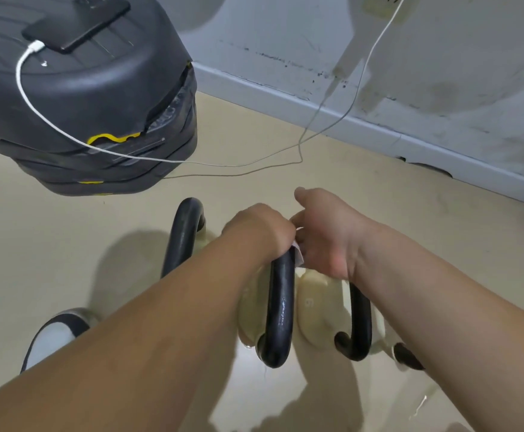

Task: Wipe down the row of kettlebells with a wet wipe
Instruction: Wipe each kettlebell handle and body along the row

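Three cream kettlebells with black handles stand in a row on the floor. My left hand (259, 232) grips the top of the middle kettlebell's handle (281, 310), which looks wet and glossy. My right hand (326, 235) is just beside it, fingers closed on a small white wet wipe (298, 254) pressed against that handle. The left kettlebell's handle (182, 235) stands free. The right kettlebell (317, 310) sits under my right wrist, its handle (359, 322) partly hidden by it.
A stack of dark steppers (83, 98) stands at the upper left with a phone (76, 21) charging on top; its white cable (192, 162) runs across the floor to the wall. My shoe (51, 335) is at lower left. A grey baseboard (379, 126) runs behind.
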Tool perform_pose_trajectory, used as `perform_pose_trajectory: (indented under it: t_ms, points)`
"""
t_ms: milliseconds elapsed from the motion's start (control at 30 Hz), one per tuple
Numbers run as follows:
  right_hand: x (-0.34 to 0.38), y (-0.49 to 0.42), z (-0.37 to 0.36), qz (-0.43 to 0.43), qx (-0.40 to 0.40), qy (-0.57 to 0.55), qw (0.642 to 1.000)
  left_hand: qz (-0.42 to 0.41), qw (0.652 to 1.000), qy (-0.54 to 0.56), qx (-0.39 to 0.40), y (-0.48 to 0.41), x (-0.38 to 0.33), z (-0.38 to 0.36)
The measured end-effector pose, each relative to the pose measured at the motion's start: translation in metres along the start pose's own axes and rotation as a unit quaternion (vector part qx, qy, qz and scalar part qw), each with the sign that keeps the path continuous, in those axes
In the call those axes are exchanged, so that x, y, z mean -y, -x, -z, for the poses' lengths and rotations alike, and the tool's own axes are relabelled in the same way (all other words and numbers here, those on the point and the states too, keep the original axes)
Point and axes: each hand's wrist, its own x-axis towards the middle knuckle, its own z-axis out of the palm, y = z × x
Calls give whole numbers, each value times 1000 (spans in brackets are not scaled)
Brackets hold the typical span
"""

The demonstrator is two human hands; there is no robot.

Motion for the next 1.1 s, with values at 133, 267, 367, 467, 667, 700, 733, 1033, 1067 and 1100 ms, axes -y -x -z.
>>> perform_pose_trajectory:
  t_ms: [133,267,367,467,667,700,733,1033,1067,1100]
  points:
    - [5,-4,-13,-13,-20,6,1000,46,962,253,92,-2,-5,4]
    - [4,-10,-21,-14,-42,38,998,112,917,360,129,-8,-1,0]
    - [4,-12,-22,-23,-38,31,999,118,902,391,138,-7,4,-2]
    - [2,-8,-19,-17,-33,19,999,113,894,416,121,-4,5,-4]
    - [-8,7,-14,41,-26,9,999,78,888,448,68,10,8,-8]
    - [-11,12,-14,58,-31,15,998,79,885,455,55,13,8,-10]
    - [-16,18,-12,71,-33,20,997,73,888,453,36,15,8,-14]
    - [-93,42,-28,224,-80,86,968,-121,878,449,-119,50,40,-76]
    - [-100,44,-26,229,-81,88,966,-113,867,474,-105,54,42,-76]
    - [-106,47,-25,227,-75,91,967,-112,878,454,-98,57,46,-79]
